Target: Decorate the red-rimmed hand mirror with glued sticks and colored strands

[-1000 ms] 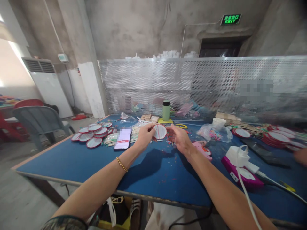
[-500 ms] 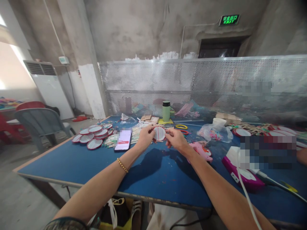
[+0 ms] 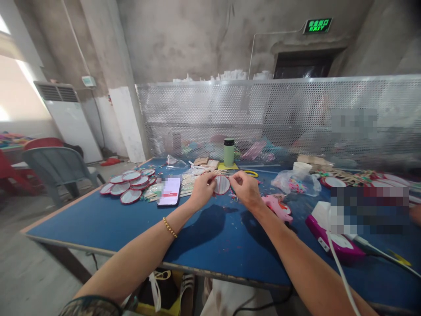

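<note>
A small round white disc with a red rim (image 3: 222, 185), like a small hand drum, is held upright over the table. My left hand (image 3: 203, 189) is closed on its left edge, thumb and fingers pinching the rim. At the right edge, my right hand (image 3: 246, 188) has its thumb and fingertips pressed together close to the rim. What they pinch is too small to make out. Below those fingertips a small coloured strand or bead piece (image 3: 233, 196) shows. Thin wooden sticks (image 3: 188, 186) lie behind my left hand.
Similar discs (image 3: 130, 196) pile up at left beside a phone (image 3: 169, 191). Behind stand a green bottle (image 3: 229, 152) and yellow-handled scissors (image 3: 249, 173). To the right are a bag of beads (image 3: 297, 185), a pink object (image 3: 278, 208) and a magenta-white device (image 3: 338, 241) with a cable.
The disc has turned slightly and shifted a little right in the view. My right hand has moved slightly up and right, covering the red scissor handles. Coloured bits now show below its fingertips.
</note>
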### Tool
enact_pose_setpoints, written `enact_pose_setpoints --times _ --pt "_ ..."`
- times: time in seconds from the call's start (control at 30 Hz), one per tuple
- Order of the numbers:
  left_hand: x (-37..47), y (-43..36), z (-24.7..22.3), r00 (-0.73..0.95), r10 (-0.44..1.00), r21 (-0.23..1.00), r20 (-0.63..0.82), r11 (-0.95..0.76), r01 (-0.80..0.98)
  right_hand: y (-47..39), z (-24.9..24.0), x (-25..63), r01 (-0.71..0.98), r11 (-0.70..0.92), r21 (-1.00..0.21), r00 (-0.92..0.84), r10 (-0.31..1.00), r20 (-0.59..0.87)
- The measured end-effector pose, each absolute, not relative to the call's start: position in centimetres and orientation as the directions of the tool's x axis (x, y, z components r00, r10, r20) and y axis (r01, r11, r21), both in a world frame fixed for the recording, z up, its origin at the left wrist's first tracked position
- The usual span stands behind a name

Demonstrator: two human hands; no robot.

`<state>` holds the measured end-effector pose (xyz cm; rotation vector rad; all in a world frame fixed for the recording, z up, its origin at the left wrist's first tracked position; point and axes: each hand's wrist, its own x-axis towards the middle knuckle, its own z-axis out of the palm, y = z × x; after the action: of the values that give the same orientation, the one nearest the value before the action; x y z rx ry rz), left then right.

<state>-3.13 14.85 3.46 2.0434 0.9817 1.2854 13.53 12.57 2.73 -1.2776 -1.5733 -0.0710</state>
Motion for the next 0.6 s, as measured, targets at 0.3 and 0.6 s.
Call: enact_pose_setpoints --times 0.3,0.6 --pt "-2.80 14.43 3.19 0.309 0.791 0.746 0.528 -0.606 0.277 12.73 2.57 13.52 0.758 0.459 -0.464 0.048 0.670 0.741" --pt "-2.75 14.01 3.46 0.331 0.787 0.714 0.521 -0.614 0.337 12.94 2.26 13.36 0.785 0.439 -0.436 0.057 0.651 0.757"
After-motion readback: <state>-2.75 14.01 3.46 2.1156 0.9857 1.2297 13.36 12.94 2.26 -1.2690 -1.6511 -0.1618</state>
